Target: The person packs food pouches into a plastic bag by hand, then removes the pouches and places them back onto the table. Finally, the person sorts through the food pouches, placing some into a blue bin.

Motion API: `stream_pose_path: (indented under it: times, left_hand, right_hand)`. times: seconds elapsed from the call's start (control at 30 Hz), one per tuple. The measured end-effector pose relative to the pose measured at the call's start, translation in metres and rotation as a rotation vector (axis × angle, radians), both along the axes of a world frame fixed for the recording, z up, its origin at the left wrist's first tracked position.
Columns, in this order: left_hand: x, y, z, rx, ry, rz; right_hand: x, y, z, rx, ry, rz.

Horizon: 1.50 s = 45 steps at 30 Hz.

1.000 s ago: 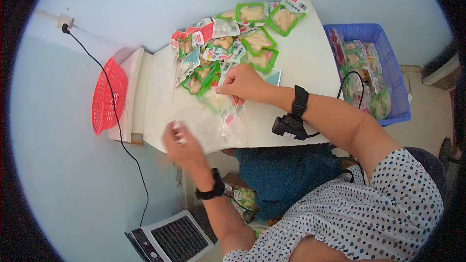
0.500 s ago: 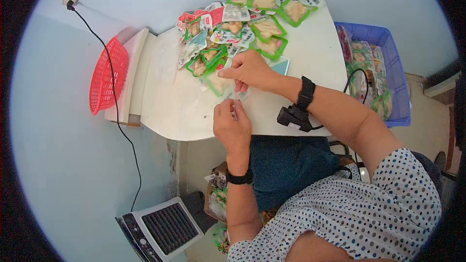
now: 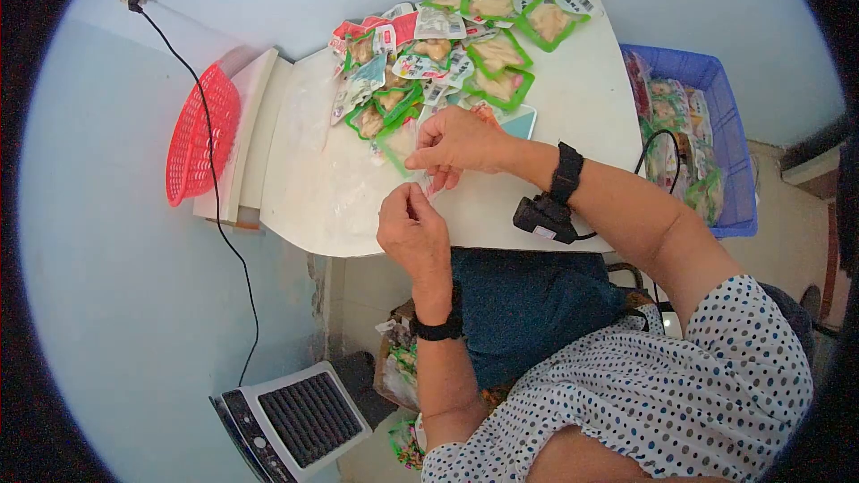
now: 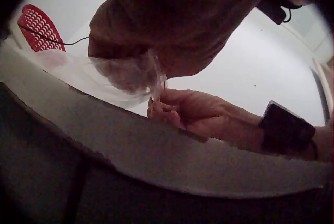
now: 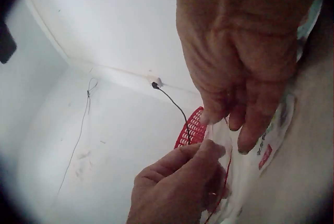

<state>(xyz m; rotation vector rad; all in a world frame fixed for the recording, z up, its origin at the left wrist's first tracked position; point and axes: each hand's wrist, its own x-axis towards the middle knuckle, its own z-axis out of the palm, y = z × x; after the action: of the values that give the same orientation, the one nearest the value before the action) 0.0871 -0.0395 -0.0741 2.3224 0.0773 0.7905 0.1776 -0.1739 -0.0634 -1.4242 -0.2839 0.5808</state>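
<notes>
Over the near part of the white table, the left hand and right hand are close together, pinching the edge of a clear plastic bag. In the right wrist view the clear bag, with a red line along it, runs between the fingertips of the left hand and the right hand. The left wrist view shows the clear bag between the left hand and right hand. A green-edged pack lies beside the right hand, partly hidden.
Green-edged food packs and red-and-white packs are heaped along the wall. A blue basket of packs stands right, a red basket left. A black cable hangs there.
The left hand has come up from the table's near left edge to the bag beside the right hand, then shifted slightly left. The right hand stays near the packs.
</notes>
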Motion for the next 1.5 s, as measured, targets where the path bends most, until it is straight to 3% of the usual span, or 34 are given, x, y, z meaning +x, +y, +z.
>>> stream_pose_path:
  times: [0.07,0.27,0.37,0.47,0.67,0.77,0.87,0.97,1.07,1.17,1.5]
  left_hand:
    - [0.001,0.002,0.000,0.028,-0.048,0.033]
    - [0.008,0.034,0.018,0.160,-0.305,0.262]
    - [0.003,0.041,0.039,0.217,-0.295,0.348]
    - [0.003,0.044,0.037,0.280,-0.363,0.343]
    - [0.008,0.067,0.038,0.411,-0.473,0.424]
    - [0.003,0.067,0.047,0.429,-0.429,0.449]
    - [0.002,0.068,0.047,0.444,-0.387,0.457]
    - [0.005,0.073,0.039,0.481,-0.302,0.481]
    - [0.009,0.070,0.032,0.486,-0.307,0.466]
    - [0.011,0.066,0.026,0.390,-0.231,0.418]
    - [0.019,0.071,0.018,0.369,-0.275,0.420]
  right_hand:
    - [0.002,0.000,-0.003,0.026,0.011,0.010]
    - [0.000,0.000,0.004,-0.357,-0.313,0.063]
    - [0.002,0.004,-0.008,-0.337,-0.859,-0.079]
    - [0.001,0.001,0.008,-0.440,-0.786,-0.302]
    - [-0.008,0.004,-0.003,-0.820,-1.563,-0.135]
    - [-0.020,0.015,-0.022,-0.979,-1.542,-0.023]
    - [-0.032,0.013,0.006,-1.019,-1.336,0.307]
    - [-0.030,0.018,0.018,-1.027,-1.141,0.478]
    - [-0.023,0.024,-0.008,-0.827,-1.239,0.137]
    - [-0.021,0.022,-0.021,-0.937,-1.336,-0.197]
    - [-0.020,0.016,-0.011,-0.843,-1.357,0.170]
